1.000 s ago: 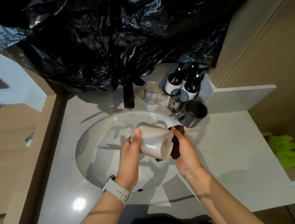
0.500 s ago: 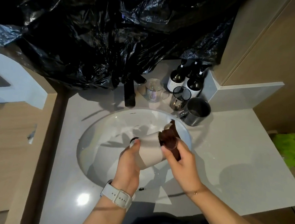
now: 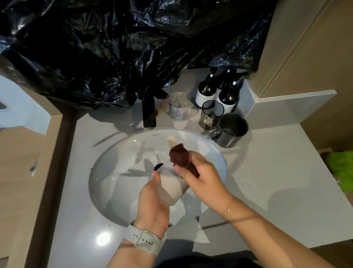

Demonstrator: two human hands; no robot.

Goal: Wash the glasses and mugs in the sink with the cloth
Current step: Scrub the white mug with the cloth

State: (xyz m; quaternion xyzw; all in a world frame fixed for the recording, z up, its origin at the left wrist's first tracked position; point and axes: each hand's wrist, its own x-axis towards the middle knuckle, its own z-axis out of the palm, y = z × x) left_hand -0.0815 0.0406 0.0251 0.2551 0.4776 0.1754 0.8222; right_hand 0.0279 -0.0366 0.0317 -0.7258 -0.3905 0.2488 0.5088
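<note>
Over the sink (image 3: pixel 115 150), the left hand (image 3: pixel 153 204) grips a white mug (image 3: pixel 172 187); the right hand (image 3: pixel 201 178) pinches a brown cloth (image 3: pixel 179 155) at its mouth. Best to turn the mug steadily while wiping.

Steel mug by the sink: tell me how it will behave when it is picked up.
The steel mug looks rigid and probably light, since it seems thin-walled and empty. It stands upright on a broad base, so tipping seems unlikely. Its smooth metal may be slippery in wet hands; the side handle should help.
</note>
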